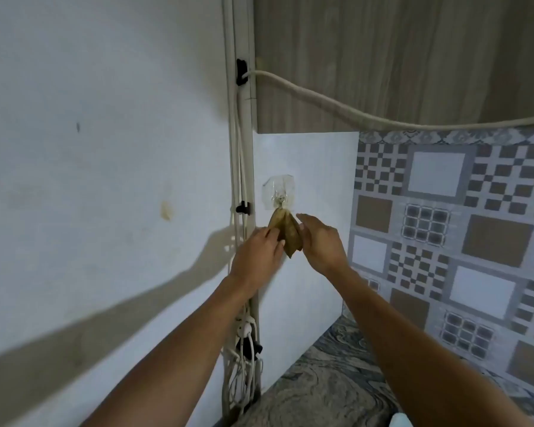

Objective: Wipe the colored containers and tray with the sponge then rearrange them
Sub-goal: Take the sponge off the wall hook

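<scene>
- The white wall [105, 149] fills the left side, with the arms' shadow on it.
- A wooden cupboard [398, 57] hangs up top, over patterned tiles [444, 226] on the right.
- The swirly grey desk [321, 380] lies at the bottom.
- A thick white cord [383, 121] sags across the cupboard.
- The left hand [256, 251] pinches the sponge's left edge.
- The right hand [319, 241] touches its right edge, fingers stretched out, not gripping.
- The brown sponge [285, 234] hangs from a clear hook [278, 195], above the desk's back left corner.
</scene>
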